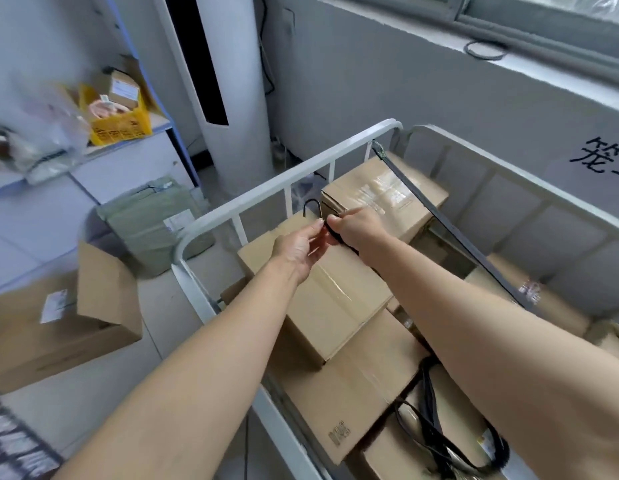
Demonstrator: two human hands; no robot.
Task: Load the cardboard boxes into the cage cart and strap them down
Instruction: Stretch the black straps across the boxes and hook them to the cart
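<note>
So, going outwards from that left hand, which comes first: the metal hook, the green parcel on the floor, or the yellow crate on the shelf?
1. The hook, just above the left hand, on the strap end it pinches.
2. The green parcel, on the floor outside the cart rail, to the left.
3. The yellow crate, up on the shelf, far left.

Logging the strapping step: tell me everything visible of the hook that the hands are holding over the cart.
The hook is thin, dark and looks like metal, bent into an inverted U with its free tip pointing down on the left. It stands upright over the cardboard boxes, just inside the white rail, and seems not yet caught on it. The left hand pinches its shank. The right hand grips the black strap at its base.
</note>
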